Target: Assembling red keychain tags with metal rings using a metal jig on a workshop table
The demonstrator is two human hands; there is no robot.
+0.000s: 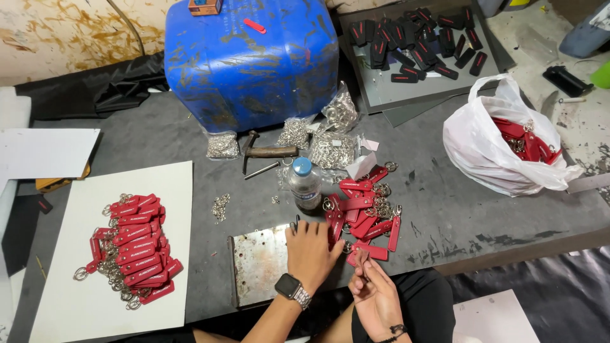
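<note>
White plastic bag (483, 152) holds red fabric key tags. Left grip (309, 251) lies flat and open on the metal plate (257, 260) — right grip (375, 289) pinches, probably, one red tag (363, 255).

Water bottle (305, 183) stands behind metal plate (262, 262), hammer (264, 152) behind bottle.

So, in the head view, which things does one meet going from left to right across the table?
Pile of red tags on the white board → metal plate → left hand → clear bottle → right hand → white plastic bag.
</note>
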